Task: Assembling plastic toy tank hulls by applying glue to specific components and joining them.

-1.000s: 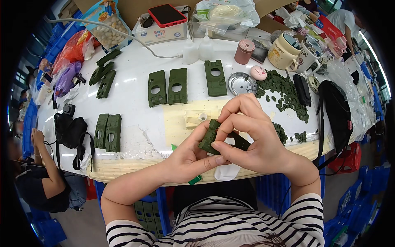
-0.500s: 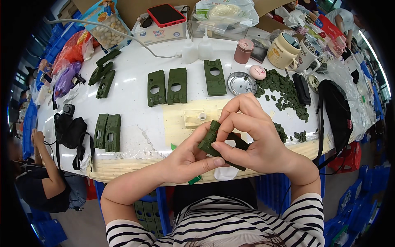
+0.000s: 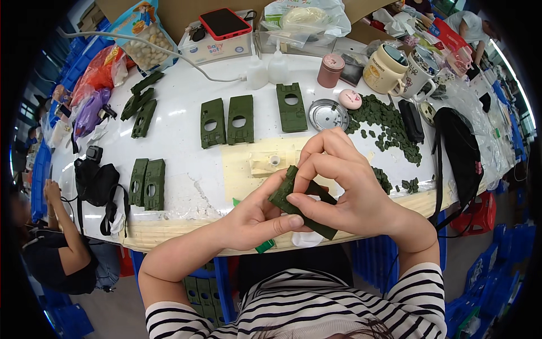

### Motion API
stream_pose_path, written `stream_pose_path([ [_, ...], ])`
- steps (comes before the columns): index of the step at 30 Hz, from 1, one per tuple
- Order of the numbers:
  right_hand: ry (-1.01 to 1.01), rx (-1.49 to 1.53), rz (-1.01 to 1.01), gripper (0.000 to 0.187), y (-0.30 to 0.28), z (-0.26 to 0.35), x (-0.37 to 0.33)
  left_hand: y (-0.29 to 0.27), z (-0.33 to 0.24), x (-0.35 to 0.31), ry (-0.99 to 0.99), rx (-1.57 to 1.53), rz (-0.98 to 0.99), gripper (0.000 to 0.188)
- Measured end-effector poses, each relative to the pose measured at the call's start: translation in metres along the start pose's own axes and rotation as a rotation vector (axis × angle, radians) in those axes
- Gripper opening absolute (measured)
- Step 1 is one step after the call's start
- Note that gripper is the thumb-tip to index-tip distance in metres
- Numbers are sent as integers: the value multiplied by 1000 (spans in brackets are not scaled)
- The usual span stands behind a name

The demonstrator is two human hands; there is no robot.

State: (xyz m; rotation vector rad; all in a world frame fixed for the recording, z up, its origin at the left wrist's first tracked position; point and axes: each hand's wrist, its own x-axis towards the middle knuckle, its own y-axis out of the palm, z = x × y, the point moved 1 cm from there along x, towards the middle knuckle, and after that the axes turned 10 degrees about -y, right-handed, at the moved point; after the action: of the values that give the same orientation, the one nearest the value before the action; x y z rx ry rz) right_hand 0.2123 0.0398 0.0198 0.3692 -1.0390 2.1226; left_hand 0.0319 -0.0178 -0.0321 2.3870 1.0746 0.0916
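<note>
Above the table's near edge, a dark green plastic model tank hull piece (image 3: 319, 224) is held at a tilt between my hands. My left hand (image 3: 255, 221) grips it from the left, thumb along its near side and fingers behind it. From the right, my right hand (image 3: 351, 195) is closed on its upper face, thumb and index finger pinched together there. Whether a small part sits between those fingertips is hidden. Just beyond my hands a cream-coloured block with a round white hole (image 3: 265, 163) rests on a pale yellow sheet (image 3: 237, 175).
More green hull pieces (image 3: 241, 120) lie left and ahead. Small green parts (image 3: 389, 127) are heaped at the right, beside a round metal tin (image 3: 328, 115). White squeeze bottles (image 3: 257, 73), mugs (image 3: 385, 70) and a phone (image 3: 226, 22) stand farther back. Black bags (image 3: 97, 178) flank the table; another person sits left.
The hull piece has turned in my hands, so its round opening no longer shows and more of its flat side does. Both hands keep nearly the same place and grip.
</note>
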Motion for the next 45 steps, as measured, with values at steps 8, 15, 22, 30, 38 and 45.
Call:
stream_pose_path([
  [8, -25, 169, -59, 17, -38, -1, -1, 1, -2, -3, -29, 34, -46, 68],
  [15, 567, -269, 223, 10, -118, -28, -87, 2, -2, 1, -74, -13, -41, 83],
  [22, 857, -355, 238, 10, -131, -54, -133, 3, -2, 1, -102, -19, -21, 81],
  [30, 785, -362, 233, 11, -120, -47, -130, -4, -1, 1, -108, -27, 65, 68],
  [38, 533, -488, 147, 7, -115, -43, -139, 2, -4, 1, -152, -55, -23, 76],
  [45, 343, -318, -92, 7, -102, -11, -80, -9, -6, -1, -117, -144, 124, 70],
])
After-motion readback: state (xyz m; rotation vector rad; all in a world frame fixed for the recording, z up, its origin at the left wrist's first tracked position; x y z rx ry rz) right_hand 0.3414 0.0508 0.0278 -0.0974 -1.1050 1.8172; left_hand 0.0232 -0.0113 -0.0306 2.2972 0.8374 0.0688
